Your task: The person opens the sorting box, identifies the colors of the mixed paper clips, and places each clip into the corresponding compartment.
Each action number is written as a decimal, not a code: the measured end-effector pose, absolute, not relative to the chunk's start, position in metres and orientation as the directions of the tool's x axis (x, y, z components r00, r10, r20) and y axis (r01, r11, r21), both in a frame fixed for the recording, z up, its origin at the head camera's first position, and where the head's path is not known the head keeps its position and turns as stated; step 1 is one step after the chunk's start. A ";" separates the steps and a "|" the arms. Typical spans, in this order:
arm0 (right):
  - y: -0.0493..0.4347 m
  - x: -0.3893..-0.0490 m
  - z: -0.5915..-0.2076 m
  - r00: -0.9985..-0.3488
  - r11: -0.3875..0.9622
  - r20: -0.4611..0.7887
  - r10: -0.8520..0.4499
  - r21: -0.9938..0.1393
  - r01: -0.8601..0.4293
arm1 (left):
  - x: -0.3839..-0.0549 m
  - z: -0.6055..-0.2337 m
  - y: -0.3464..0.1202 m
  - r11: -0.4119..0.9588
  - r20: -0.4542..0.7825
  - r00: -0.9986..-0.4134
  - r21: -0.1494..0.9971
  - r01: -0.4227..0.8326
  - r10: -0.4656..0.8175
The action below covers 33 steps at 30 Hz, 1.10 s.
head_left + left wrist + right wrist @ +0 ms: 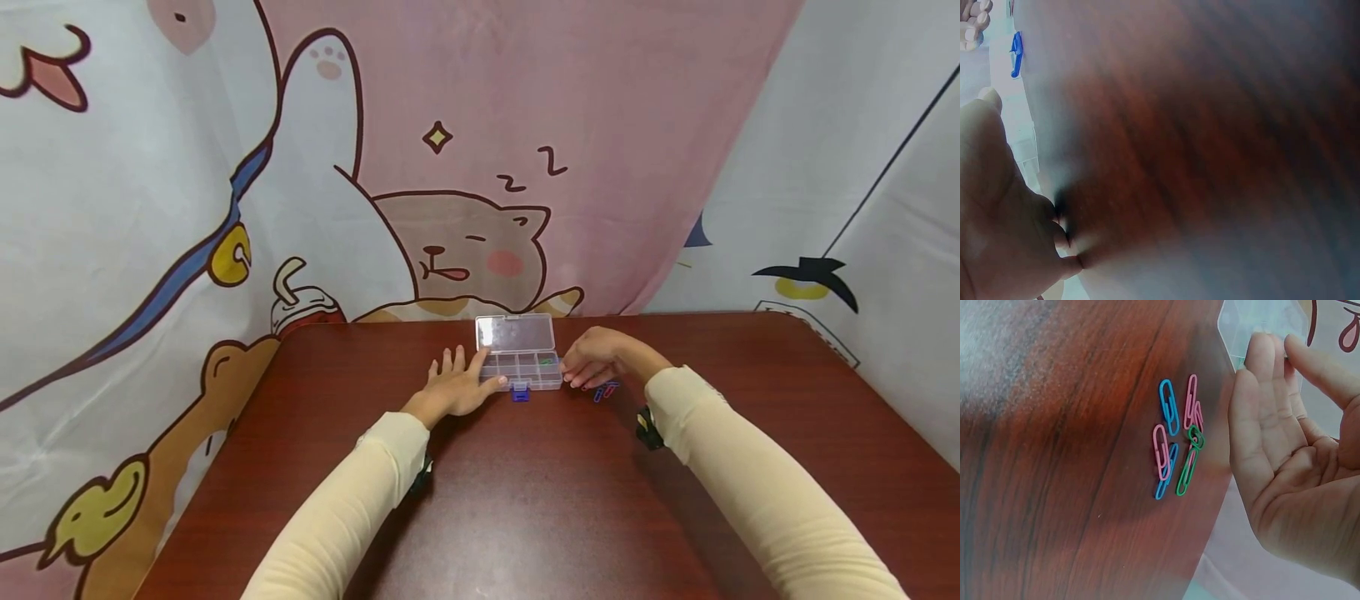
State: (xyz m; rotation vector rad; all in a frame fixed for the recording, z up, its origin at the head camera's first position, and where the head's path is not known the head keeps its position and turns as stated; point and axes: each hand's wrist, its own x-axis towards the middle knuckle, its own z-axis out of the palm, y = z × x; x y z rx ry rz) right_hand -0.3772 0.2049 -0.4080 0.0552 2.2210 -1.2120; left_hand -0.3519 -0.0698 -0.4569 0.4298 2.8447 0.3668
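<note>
A clear compartment box [508, 384] with a blue latch [521, 393] stands with its lid [514, 333] raised. My left hand [456, 390] rests at its left end, fingers spread, thumb at the front edge. At the right end, my right hand [597, 354] has its thumb and fingertips together by the far right compartment. A bit of blue, seemingly a paper clip, shows at those fingertips; the right wrist view hides most of it. Something green [546, 362] lies in that compartment. Below the right hand lie several paper clips [1160, 453], blue, pink and green.
The box and clips are on a dark red-brown wooden table [517, 517], near its far edge. Behind it hangs a cloth [637, 125] with cartoon animals. Both forearms, in cream sleeves, reach in from the near side.
</note>
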 end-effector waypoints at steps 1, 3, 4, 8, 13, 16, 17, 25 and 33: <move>0.204 -0.377 -0.408 -0.819 0.581 -0.522 -0.238 -0.752 0.311 | -0.352 -0.457 -0.070 0.925 -0.198 -0.928 0.280 0.255 0.316; 0.204 -0.377 -0.409 -0.818 0.584 -0.521 -0.245 -0.753 0.304 | -0.353 -0.458 -0.070 0.925 -0.197 -0.928 0.282 0.254 0.315; 0.204 -0.377 -0.409 -0.817 0.585 -0.522 -0.246 -0.752 0.304 | -0.353 -0.458 -0.070 0.925 -0.198 -0.928 0.282 0.255 0.316; 0.204 -0.377 -0.409 -0.817 0.579 -0.524 -0.240 -0.753 0.313 | -0.353 -0.457 -0.069 0.925 -0.196 -0.928 0.284 0.254 0.316; 0.204 -0.378 -0.409 -0.822 0.568 -0.524 -0.223 -0.755 0.327 | -0.353 -0.457 -0.069 0.926 -0.198 -0.929 0.281 0.253 0.314; 0.204 -0.378 -0.410 -0.823 0.564 -0.525 -0.217 -0.756 0.333 | -0.354 -0.458 -0.069 0.930 -0.205 -0.929 0.272 0.249 0.309; 0.205 -0.378 -0.410 -0.824 0.564 -0.524 -0.217 -0.756 0.332 | -0.354 -0.458 -0.069 0.930 -0.208 -0.929 0.271 0.248 0.308; 0.208 -0.379 -0.411 -0.826 0.557 -0.517 -0.226 -0.764 0.325 | -0.353 -0.459 -0.069 0.931 -0.208 -0.930 0.272 0.244 0.304; 0.214 -0.378 -0.409 -0.830 0.576 -0.517 -0.212 -0.752 0.322 | -0.353 -0.458 -0.070 0.929 -0.206 -0.929 0.276 0.246 0.307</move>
